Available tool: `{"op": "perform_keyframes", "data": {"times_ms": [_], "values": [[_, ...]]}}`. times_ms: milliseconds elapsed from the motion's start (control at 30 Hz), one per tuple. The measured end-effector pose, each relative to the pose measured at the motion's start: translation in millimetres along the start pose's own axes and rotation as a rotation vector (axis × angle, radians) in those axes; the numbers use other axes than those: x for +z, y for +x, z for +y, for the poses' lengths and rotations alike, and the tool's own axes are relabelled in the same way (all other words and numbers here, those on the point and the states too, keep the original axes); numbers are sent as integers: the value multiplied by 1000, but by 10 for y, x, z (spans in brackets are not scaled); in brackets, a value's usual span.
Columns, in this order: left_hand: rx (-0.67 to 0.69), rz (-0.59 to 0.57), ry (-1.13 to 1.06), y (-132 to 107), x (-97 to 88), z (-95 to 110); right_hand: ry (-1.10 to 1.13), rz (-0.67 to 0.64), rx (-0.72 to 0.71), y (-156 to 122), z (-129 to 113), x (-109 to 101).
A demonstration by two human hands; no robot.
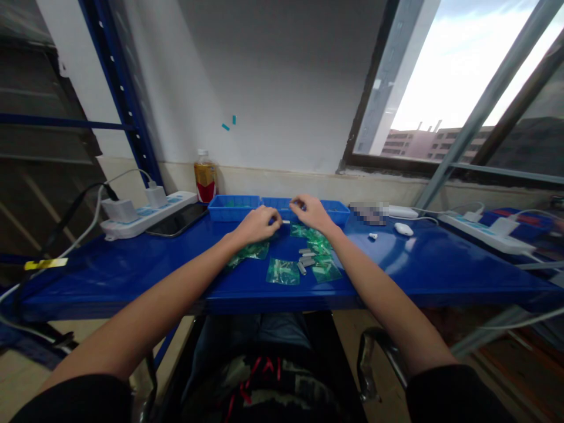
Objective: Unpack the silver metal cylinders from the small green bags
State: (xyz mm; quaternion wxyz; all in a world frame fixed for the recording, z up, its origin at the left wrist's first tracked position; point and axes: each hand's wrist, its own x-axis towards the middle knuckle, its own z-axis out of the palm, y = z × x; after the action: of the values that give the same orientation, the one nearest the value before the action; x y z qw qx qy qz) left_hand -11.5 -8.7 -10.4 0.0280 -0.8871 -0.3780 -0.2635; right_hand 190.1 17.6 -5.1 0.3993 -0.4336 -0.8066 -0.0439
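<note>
My left hand [259, 225] is curled over the blue table, its fingertips pinching a small white part [285, 221]. My right hand [311, 212] is closed just to the right of it, pinching something tiny I cannot make out near the blue trays. Below the hands lie several green plastic bags [282, 272] and a few small grey metal pieces [305, 258]. Behind the hands stand two shallow blue trays [229, 208] side by side.
On the blue table [418, 264]: a white power strip [145, 214] with chargers and a dark phone [178, 221] at left, a drink bottle [205, 182] by the wall, a white mouse-like item [403, 229] and another power strip [482, 232] at right. A window fills the upper right.
</note>
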Motion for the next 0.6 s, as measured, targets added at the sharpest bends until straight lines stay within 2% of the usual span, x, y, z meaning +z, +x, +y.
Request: {"op": "perform_keyframes", "data": {"times_ms": [100, 233, 433, 600], "values": [[-153, 73, -87, 22, -70, -149, 50, -114, -135, -31, -185, 76], [-234, 110, -218, 30, -39, -227, 13, -136, -168, -52, -288, 164], [-218, 97, -282, 19, 69, -201, -35, -126, -111, -56, -261, 199], [-96, 153, -271, -9, 30, -184, -99, -120, -85, -36, -270, 211]]}}
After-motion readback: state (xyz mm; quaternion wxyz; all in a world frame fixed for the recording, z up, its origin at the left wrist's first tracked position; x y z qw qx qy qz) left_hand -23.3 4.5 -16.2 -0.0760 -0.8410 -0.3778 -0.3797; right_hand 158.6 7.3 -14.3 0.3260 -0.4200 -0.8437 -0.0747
